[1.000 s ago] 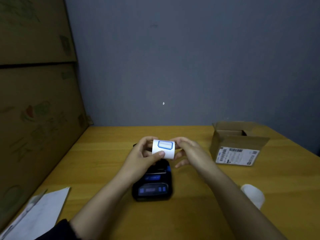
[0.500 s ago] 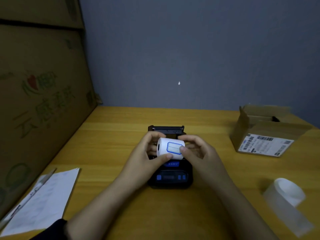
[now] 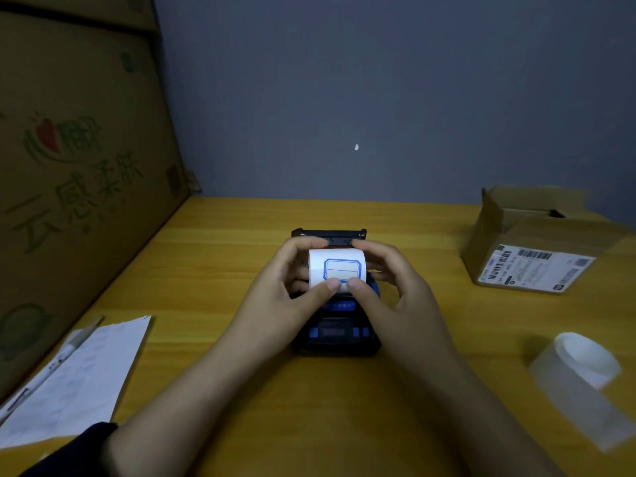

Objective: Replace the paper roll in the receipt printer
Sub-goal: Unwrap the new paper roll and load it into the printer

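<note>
Two hands work over a wooden table (image 3: 213, 256), where the black receipt printer (image 3: 335, 333) sits with its lid tipped back, so its bay is reachable. Left hand (image 3: 287, 287) and right hand (image 3: 389, 287) pinch the paper roll (image 3: 335, 268) just above it, label side up, likely for lowering in.

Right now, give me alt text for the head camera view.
Both hands, left hand and right hand, hold a white label roll above an open black receipt printer on a wooden table. An open cardboard box sits far right, papers near left.
</note>
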